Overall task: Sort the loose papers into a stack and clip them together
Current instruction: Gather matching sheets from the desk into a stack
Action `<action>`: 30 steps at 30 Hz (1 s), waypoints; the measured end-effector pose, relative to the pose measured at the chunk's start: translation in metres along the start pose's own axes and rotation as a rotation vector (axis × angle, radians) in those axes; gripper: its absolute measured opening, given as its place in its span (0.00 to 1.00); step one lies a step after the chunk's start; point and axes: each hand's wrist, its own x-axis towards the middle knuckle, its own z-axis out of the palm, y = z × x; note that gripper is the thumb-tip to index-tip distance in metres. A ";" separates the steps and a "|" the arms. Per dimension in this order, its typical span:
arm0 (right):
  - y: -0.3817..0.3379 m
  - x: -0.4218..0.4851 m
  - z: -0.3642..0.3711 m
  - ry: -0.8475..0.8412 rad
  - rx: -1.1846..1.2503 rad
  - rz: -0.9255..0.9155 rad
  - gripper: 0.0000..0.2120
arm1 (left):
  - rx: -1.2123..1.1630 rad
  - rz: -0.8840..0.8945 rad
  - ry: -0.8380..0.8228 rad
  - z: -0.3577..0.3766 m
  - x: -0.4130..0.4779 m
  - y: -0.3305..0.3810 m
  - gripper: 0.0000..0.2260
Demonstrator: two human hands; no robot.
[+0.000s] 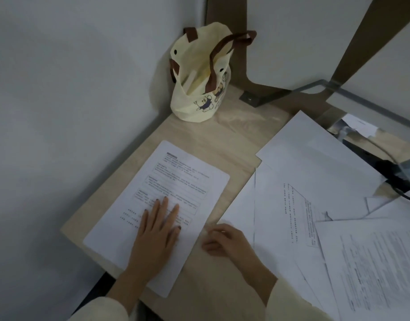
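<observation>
A printed sheet (176, 181) lies squared on the left half of the pale wooden table (236, 140). My left hand (156, 232) rests flat on its lower part, fingers spread. My right hand (225, 242) sits just right of that sheet, on the bare wood, fingers curled, and I cannot tell whether it pinches a paper edge. Several loose papers (315, 205) overlap untidily on the right side, some blank side up, some printed. No clip is visible.
A cream tote bag (199, 89) with brown handles and bear prints stands upright in the far corner against the white wall. A glass panel edge with dark cables (389, 163) lies at the far right. The table's left edge drops off beside the sheet.
</observation>
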 end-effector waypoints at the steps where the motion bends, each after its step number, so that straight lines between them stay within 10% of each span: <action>1: -0.001 0.000 -0.014 0.057 -0.016 -0.063 0.08 | 0.011 0.011 0.002 -0.001 0.002 -0.002 0.25; 11: 0.029 -0.028 -0.171 0.792 -0.572 -0.203 0.07 | -0.265 -0.056 0.055 -0.022 0.022 0.026 0.29; 19: 0.076 -0.063 -0.189 0.859 -0.704 0.100 0.32 | -0.362 0.235 -0.082 -0.024 0.069 0.138 0.18; 26: 0.087 -0.059 -0.184 0.793 -0.944 0.116 0.28 | -0.469 0.436 -0.307 -0.002 0.052 0.208 0.13; 30: 0.085 -0.071 -0.198 0.945 -0.597 0.030 0.17 | -0.522 0.392 -0.429 -0.005 0.039 0.214 0.09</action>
